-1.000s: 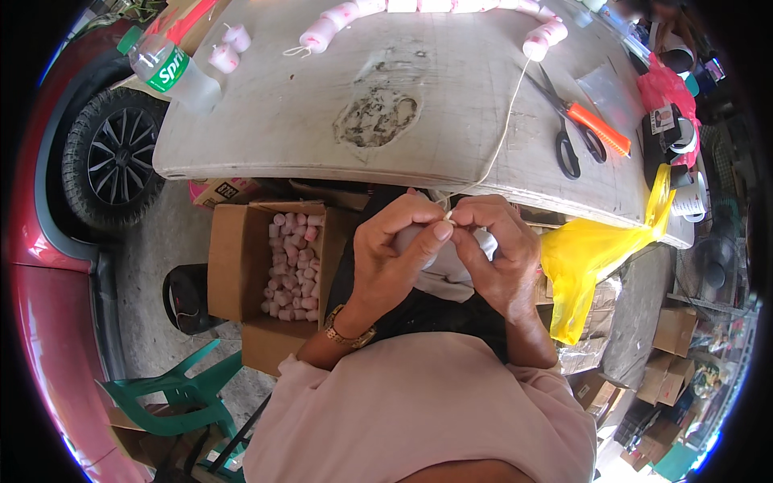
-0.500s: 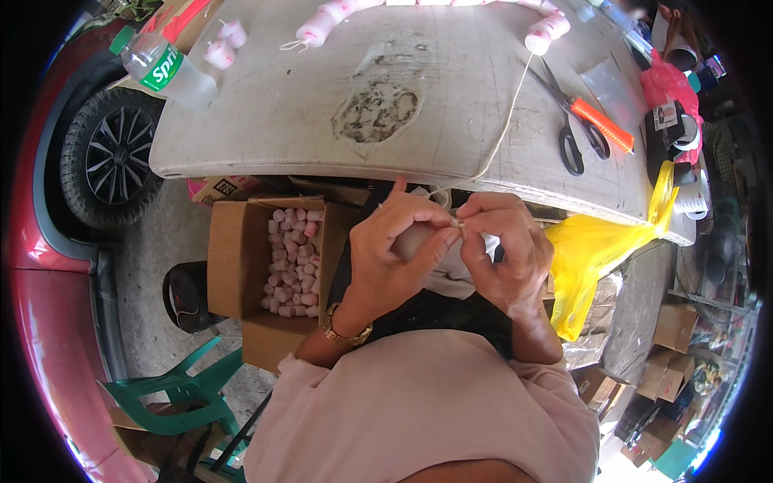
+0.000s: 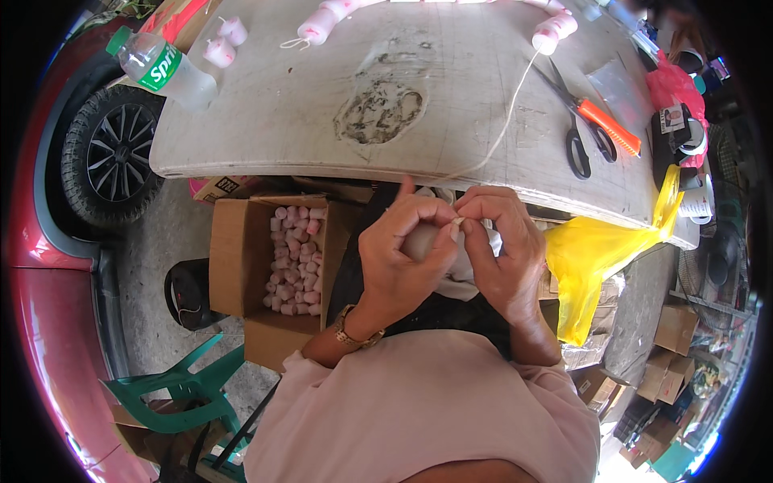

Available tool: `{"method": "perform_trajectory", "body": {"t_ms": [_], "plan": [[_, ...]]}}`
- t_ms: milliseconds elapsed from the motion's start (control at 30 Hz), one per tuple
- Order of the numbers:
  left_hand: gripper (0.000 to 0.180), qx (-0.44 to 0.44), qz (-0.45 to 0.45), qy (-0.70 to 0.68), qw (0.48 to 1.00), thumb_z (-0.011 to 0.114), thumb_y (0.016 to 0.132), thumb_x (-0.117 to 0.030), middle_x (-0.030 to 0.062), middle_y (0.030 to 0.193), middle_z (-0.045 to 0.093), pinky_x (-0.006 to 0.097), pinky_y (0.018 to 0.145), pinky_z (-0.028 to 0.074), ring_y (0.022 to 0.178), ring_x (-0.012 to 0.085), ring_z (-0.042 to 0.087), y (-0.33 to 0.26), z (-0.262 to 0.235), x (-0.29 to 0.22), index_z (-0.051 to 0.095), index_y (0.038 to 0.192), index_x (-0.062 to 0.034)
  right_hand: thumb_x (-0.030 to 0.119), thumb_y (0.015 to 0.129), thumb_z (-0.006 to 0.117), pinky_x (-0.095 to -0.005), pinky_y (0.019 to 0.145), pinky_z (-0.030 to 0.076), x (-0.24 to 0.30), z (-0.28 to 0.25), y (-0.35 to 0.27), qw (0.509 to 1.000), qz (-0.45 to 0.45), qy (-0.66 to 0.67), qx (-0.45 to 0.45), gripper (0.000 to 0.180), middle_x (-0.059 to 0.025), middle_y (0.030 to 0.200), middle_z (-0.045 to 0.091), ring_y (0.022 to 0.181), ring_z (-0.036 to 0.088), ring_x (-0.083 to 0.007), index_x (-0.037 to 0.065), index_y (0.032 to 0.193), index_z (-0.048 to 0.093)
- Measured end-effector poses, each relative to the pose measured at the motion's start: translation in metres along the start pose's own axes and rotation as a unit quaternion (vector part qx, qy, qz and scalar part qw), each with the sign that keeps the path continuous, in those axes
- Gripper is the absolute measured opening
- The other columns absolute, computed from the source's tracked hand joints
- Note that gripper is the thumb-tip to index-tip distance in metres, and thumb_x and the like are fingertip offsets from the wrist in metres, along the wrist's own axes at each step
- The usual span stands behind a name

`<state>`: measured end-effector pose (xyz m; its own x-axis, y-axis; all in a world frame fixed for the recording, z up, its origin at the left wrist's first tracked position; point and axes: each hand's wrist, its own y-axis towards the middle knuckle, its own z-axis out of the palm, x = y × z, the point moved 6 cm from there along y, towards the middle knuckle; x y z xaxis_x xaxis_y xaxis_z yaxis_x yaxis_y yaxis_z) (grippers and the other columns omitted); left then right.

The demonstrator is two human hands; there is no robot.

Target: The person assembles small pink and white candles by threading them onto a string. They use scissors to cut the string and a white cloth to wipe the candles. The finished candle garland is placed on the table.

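Observation:
My left hand (image 3: 403,249) and my right hand (image 3: 507,253) meet just in front of the table edge. Thumbs and fingertips of both are pinched together on the end of a thin cream cord (image 3: 510,117), where a small knot or loop seems to sit, mostly covered by the fingers. From there the cord runs up over the edge to a string of pink-and-white foam-like cylinders (image 3: 555,30), which curves along the far side of the table. The string's other end (image 3: 320,26) has a small cord loop. A pale cloth (image 3: 460,282) lies below my hands.
Black-handled scissors (image 3: 577,149) and an orange cutter (image 3: 608,127) lie on the table (image 3: 266,121) at right. A plastic bottle (image 3: 173,72) and two loose cylinders (image 3: 219,52) are at left. An open carton (image 3: 229,258) holds many cylinders. A yellow bag (image 3: 592,258) hangs right.
Both hands have shifted slightly to the right, still pinching the cord together. The fingertips have drawn closer, and the cord over the table edge has moved a little.

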<state>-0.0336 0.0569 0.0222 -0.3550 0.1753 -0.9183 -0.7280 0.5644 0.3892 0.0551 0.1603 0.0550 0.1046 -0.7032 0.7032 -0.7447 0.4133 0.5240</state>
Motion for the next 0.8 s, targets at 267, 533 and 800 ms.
{"method": "perform_trajectory", "body": {"t_ms": [267, 533, 800], "plan": [[0.016, 0.114, -0.291, -0.420, 0.852, 0.070, 0.088, -0.016, 0.0020, 0.083, 0.064, 0.022, 0.069, 0.041, 0.075, 0.0077, 0.055, -0.010, 0.008, 0.027, 0.067, 0.094, -0.0008, -0.009, 0.078, 0.069, -0.0311, 0.071, 0.053, 0.002, 0.000, -0.003, 0.998, -0.003, 0.064, -0.005, 0.023, -0.0107, 0.093, 0.064, 0.081, 0.065, -0.0265, 0.004, 0.096, 0.061], [0.019, 0.099, -0.283, -0.399, 0.867, 0.071, 0.088, -0.019, 0.0014, 0.082, 0.064, 0.022, 0.069, 0.040, 0.075, 0.0075, 0.055, -0.010, 0.007, 0.025, 0.067, 0.093, -0.0004, -0.004, 0.071, 0.077, -0.0336, 0.069, 0.046, 0.016, -0.006, -0.004, 0.984, -0.165, -0.056, -0.043, 0.030, -0.0091, 0.091, 0.067, 0.073, 0.063, -0.0229, 0.003, 0.095, 0.061], [0.013, 0.066, -0.095, -0.162, 0.980, 0.069, 0.079, -0.010, 0.0108, 0.101, 0.061, 0.027, 0.078, 0.045, 0.078, 0.0152, 0.059, 0.013, -0.007, -0.002, 0.065, 0.089, -0.0022, -0.014, 0.079, 0.063, -0.0290, 0.068, 0.053, 0.000, -0.009, 0.000, 0.985, -0.026, 0.167, -0.044, 0.024, -0.0116, 0.097, 0.065, 0.078, 0.064, -0.0182, 0.004, 0.093, 0.057]]}}
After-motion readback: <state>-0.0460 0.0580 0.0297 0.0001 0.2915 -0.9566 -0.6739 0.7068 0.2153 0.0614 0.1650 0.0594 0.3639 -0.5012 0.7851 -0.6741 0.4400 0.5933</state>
